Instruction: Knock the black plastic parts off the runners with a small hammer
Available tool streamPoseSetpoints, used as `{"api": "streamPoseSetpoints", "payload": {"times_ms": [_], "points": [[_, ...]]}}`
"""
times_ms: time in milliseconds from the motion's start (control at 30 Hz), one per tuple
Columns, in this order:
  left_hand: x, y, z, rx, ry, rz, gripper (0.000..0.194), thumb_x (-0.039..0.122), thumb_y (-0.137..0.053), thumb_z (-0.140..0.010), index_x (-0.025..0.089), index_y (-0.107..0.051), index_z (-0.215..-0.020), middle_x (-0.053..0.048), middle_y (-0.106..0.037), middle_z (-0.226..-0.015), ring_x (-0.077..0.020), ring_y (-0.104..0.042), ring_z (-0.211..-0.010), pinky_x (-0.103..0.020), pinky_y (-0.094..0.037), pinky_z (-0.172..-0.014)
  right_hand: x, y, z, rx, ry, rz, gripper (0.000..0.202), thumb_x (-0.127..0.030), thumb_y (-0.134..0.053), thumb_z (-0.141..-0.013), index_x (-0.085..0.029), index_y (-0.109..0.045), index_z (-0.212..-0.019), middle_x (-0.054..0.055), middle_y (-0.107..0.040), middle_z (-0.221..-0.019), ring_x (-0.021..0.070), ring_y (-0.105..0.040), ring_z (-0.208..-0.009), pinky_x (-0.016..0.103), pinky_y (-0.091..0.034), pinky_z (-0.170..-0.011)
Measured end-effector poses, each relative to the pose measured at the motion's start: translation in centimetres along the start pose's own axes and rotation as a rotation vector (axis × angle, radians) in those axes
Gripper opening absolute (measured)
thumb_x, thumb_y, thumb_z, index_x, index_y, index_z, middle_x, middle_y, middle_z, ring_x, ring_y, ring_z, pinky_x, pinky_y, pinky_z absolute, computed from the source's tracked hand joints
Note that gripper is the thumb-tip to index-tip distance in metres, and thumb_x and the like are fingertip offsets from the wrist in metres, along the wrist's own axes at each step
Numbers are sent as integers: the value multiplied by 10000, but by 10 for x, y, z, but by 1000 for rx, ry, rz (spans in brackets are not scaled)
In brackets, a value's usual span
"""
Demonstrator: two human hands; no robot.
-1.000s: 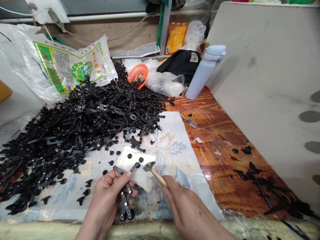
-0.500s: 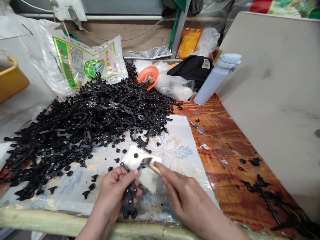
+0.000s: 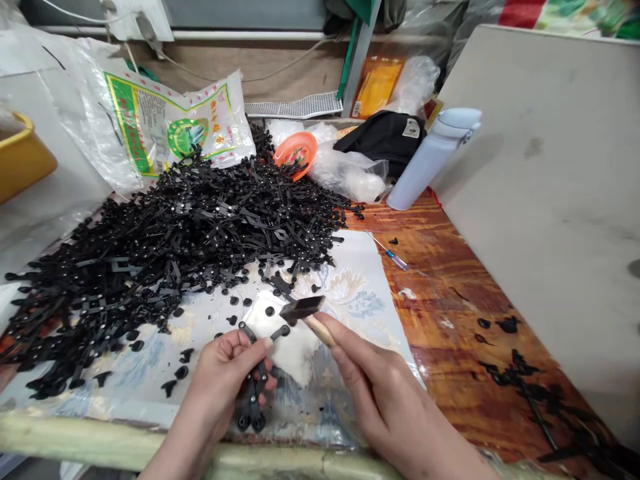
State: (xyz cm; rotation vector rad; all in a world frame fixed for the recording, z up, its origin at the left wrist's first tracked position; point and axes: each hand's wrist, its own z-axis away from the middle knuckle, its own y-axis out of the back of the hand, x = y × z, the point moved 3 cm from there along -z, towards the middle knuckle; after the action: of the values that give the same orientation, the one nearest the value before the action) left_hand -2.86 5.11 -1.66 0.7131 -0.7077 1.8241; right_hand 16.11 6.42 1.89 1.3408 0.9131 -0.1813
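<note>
My left hand pinches a black jointed plastic linkage with round ends, held over the front of the work mat. Two of its arms spread upward past my thumb and its lower ends hang below my fingers. My right hand is wrapped round the wooden handle of a small knife. The dark flat blade is raised just above the linkage's right tip, apart from it as far as I can see. Beneath both lies a white pad, with a small black round piece on it.
A large heap of black linkages covers the left and back. Loose black bits lie in front of it. A screwdriver, a pale blue bottle and an orange dish stand or lie beyond. Black scraps lie at right.
The knife blade has lifted and turned away from the linkage's right arm, where it was against or near the tip. The linkage has shifted slightly left with my left hand.
</note>
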Motion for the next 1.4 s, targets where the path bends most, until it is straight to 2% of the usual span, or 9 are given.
{"api": "streamPoseSetpoints", "payload": {"times_ms": [100,167,300,433,533,633,867,1133,1400], "points": [[-1,2,-2,-6,5,-24,411,376,-804,-594,205,-430,-586,13,-628,-477,-155,-583,-386,-202,-387,-312,-2,-2,-2,-37,-16,5,456,-200,-328,-934,-198,-447,-1374,131,-704,-1042,230,-699,-840,382,-566,-725],[2,6,-2,-9,-18,-74,397,390,-795,-598,199,-447,-591,16,-624,-483,-139,-571,-385,-193,-381,-332,0,1,-4,-68,-49,-47,433,-220,-338,-943,-237,-471,-1355,100,-712,-1019,220,-693,-863,369,-559,-742],[21,19,-1,-35,-128,-296,327,435,-671,-722,179,-513,-593,42,-566,-453,-82,-500,-387,-168,-374,-401,7,11,4,-23,-94,-156,394,-283,-340,-969,-294,-482,-1337,51,-680,-1130,189,-658,-982,308,-538,-801],[45,25,-8,-148,-138,-600,344,444,-614,-741,182,-517,-540,48,-518,-419,-72,-425,-350,-160,-300,-364,12,1,22,-67,-31,25,415,-233,-372,-929,-287,-525,-1311,66,-726,-965,207,-702,-773,323,-566,-684],[60,19,-18,-251,-115,-725,297,402,-637,-705,176,-544,-535,39,-554,-469,-68,-424,-340,-164,-285,-351,12,-13,30,-57,-16,104,460,-201,-376,-898,-264,-510,-1334,68,-722,-796,210,-687,-634,327,-564,-613],[69,11,-27,-331,-115,-799,275,373,-624,-713,176,-553,-535,49,-532,-448,-56,-368,-310,-166,-233,-336,13,-20,32,-42,-33,113,471,-197,-358,-896,-267,-498,-1340,57,-705,-736,208,-671,-598,335,-559,-615],[74,15,-33,-459,-88,-882,306,374,-602,-761,172,-551,-538,49,-510,-452,-52,-337,-327,-173,-197,-361,11,-15,29,-21,-34,59,460,-183,-339,-892,-243,-532,-1306,46,-688,-689,181,-642,-559,305,-540,-603],[73,16,-39,-425,-61,-870,298,395,-618,-740,170,-554,-557,40,-522,-460,-46,-340,-311,-168,-175,-348,10,-12,26,-36,-22,43,460,-177,-367,-880,-238,-541,-1302,50,-694,-683,169,-622,-526,279,-526,-561],[71,16,-40,-468,-57,-874,293,374,-598,-762,175,-530,-557,42,-520,-477,-44,-337,-326,-178,-191,-371,8,-14,27,-72,-29,60,509,-138,-339,-868,-225,-493,-1346,85,-719,-779,192,-649,-566,324,-531,-576]]}}
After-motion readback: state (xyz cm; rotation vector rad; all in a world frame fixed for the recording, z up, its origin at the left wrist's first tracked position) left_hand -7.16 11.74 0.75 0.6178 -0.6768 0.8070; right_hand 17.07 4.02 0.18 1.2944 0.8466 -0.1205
